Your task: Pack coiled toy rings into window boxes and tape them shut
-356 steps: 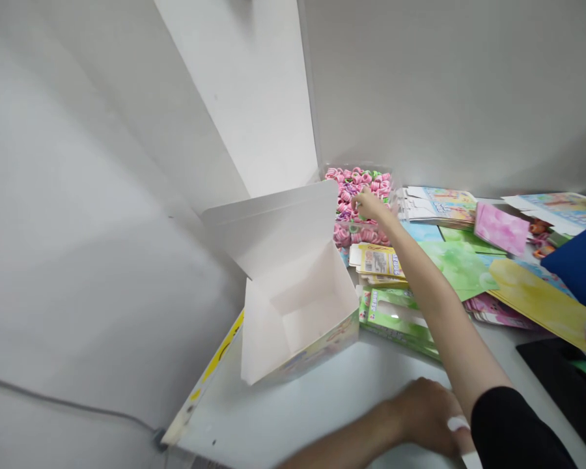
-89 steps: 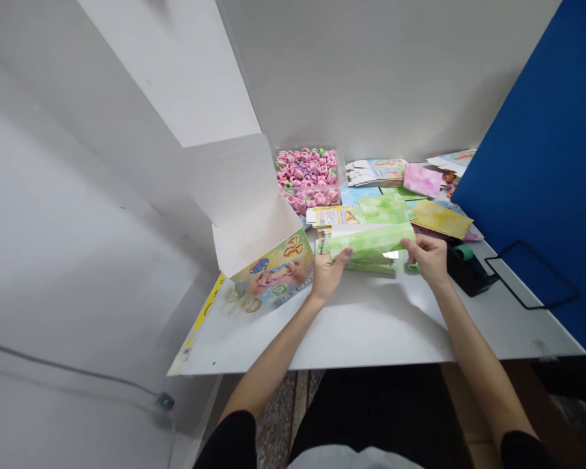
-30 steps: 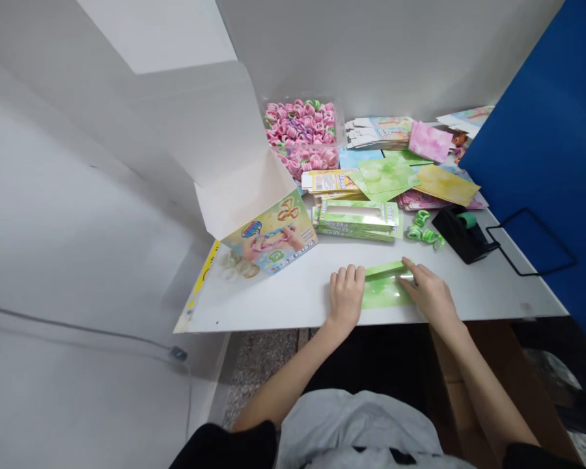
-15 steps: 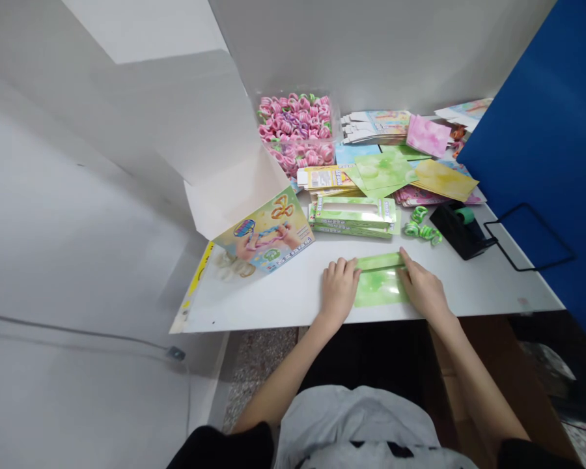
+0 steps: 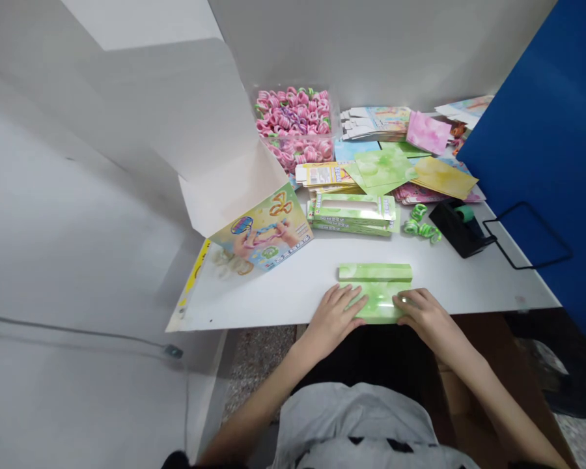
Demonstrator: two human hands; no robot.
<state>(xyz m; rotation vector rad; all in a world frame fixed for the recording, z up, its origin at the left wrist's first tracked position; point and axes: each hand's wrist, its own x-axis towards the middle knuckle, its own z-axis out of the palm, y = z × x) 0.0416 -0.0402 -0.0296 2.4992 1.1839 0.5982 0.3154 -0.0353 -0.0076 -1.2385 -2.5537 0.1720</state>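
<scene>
A light green printed card [image 5: 376, 290] lies at the table's front edge, its far strip folded up along a crease. My left hand [image 5: 336, 316] has its fingers on the card's near left part, the thumb along the near edge. At the near right corner, my right hand [image 5: 426, 319] grips the card with bent fingers; the undersides of the fingertips are hidden. Beyond the card is a stack of green window boxes [image 5: 354, 212], lying flat. Green-and-white coiled bands [image 5: 422, 225] rest to its right, beside a black tape dispenser [image 5: 461, 228] with green tape.
An open printed carton [image 5: 266, 231] stands at the left. Behind it, a clear tub [image 5: 295, 130] holds many pink striped coils. Yellow boxes [image 5: 325, 176], loose green sheets [image 5: 383, 170] and a yellow sheet [image 5: 444, 179] lie farther back. A blue panel [image 5: 551, 169] borders the right.
Both hands have moved from the card's far folded strip to its near edge. The card now sits slightly left and nearer to me, turned squarer, with the far fold uncovered.
</scene>
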